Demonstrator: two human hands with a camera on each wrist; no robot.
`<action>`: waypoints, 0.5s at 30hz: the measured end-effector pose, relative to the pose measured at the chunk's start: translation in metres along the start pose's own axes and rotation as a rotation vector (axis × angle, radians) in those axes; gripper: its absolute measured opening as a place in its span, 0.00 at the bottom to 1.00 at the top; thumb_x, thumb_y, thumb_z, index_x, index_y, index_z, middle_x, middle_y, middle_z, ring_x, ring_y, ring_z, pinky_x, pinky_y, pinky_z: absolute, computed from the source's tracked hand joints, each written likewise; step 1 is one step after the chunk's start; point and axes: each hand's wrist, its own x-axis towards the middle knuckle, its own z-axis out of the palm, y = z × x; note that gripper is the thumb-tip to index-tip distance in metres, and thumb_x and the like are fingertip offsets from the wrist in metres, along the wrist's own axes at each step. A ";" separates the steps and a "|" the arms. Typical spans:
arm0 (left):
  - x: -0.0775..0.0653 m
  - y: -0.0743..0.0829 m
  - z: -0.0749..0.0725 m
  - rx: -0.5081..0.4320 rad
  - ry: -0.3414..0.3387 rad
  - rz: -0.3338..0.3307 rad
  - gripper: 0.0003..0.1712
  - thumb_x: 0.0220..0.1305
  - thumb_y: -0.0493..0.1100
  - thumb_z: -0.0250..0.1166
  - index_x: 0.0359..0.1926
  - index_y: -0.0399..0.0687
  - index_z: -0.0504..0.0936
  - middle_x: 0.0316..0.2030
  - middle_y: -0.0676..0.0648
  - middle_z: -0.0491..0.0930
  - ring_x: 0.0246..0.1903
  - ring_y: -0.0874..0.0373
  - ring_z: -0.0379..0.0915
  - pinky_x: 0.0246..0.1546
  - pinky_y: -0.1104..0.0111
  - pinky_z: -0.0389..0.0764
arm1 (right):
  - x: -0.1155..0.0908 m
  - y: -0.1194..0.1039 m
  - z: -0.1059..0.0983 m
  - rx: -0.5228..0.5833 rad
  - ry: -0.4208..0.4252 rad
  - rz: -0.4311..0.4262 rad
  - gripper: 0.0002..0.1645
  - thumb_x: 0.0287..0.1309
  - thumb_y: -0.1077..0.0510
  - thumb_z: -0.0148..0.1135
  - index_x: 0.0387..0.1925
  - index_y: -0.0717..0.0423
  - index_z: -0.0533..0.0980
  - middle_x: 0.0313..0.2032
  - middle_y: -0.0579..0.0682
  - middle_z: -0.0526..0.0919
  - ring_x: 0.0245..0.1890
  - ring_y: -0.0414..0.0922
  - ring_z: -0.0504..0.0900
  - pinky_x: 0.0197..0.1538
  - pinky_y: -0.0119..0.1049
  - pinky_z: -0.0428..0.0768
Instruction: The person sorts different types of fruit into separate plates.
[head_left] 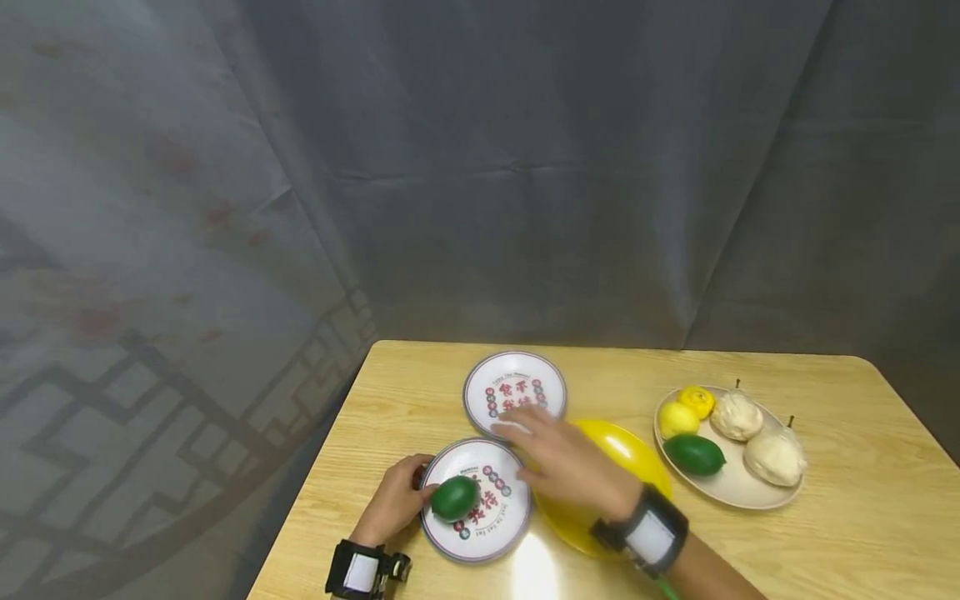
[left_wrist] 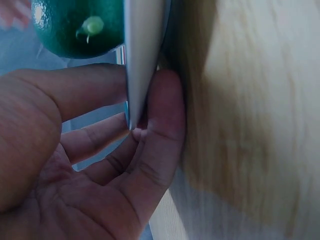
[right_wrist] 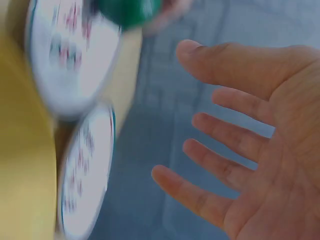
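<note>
Left hand (head_left: pixel 395 498) pinches rim of white plate (head_left: pixel 480 547), green fruit (head_left: pixel 454 498) on it just beside the thumb, right hand (head_left: pixel 573 467) spread over yellow plate (head_left: pixel 633 457), second white plate (head_left: pixel 517 367) near its fingertips

Head view forward-down, wrist views close, plate (head_left: pixel 492 540) shared

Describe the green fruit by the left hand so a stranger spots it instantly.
On the wooden table, left of the yellow plate, the left hand grips a white plate. The green fruit lies alone on it, whereas the other green fruit shares a beige plate with yellow fruits and whitish ones.
</note>
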 end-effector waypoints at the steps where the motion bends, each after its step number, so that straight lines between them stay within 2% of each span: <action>1: -0.001 0.001 -0.001 0.005 0.009 -0.005 0.25 0.64 0.32 0.73 0.61 0.34 0.83 0.43 0.44 0.84 0.41 0.55 0.78 0.42 0.63 0.85 | -0.008 0.007 -0.008 -0.007 0.024 0.034 0.44 0.57 0.54 0.80 0.74 0.47 0.73 0.74 0.53 0.74 0.74 0.55 0.73 0.71 0.57 0.80; 5: -0.003 0.002 -0.005 0.018 0.034 -0.018 0.24 0.63 0.31 0.73 0.61 0.35 0.83 0.42 0.44 0.84 0.41 0.55 0.78 0.41 0.62 0.85 | -0.042 0.036 -0.036 -0.047 0.097 0.145 0.42 0.58 0.56 0.80 0.72 0.51 0.74 0.72 0.56 0.76 0.71 0.57 0.76 0.66 0.60 0.83; 8: -0.003 0.001 -0.005 0.018 0.040 -0.023 0.25 0.63 0.30 0.73 0.61 0.35 0.83 0.42 0.44 0.84 0.41 0.55 0.78 0.42 0.62 0.85 | -0.068 0.058 -0.049 -0.081 0.138 0.199 0.39 0.58 0.58 0.80 0.70 0.57 0.76 0.69 0.60 0.78 0.68 0.61 0.77 0.63 0.63 0.83; 11: -0.003 0.000 -0.005 0.010 0.037 -0.019 0.25 0.63 0.29 0.73 0.62 0.35 0.83 0.42 0.44 0.83 0.40 0.55 0.77 0.41 0.63 0.85 | -0.093 0.079 -0.054 -0.091 0.126 0.283 0.38 0.59 0.58 0.79 0.69 0.61 0.76 0.68 0.65 0.76 0.68 0.67 0.75 0.63 0.68 0.80; 15: -0.003 0.000 -0.003 0.006 0.034 -0.020 0.26 0.63 0.29 0.73 0.62 0.35 0.83 0.41 0.45 0.83 0.39 0.56 0.76 0.39 0.65 0.83 | -0.120 0.099 -0.049 -0.095 0.086 0.378 0.39 0.59 0.56 0.80 0.68 0.63 0.76 0.69 0.69 0.75 0.68 0.72 0.73 0.63 0.73 0.78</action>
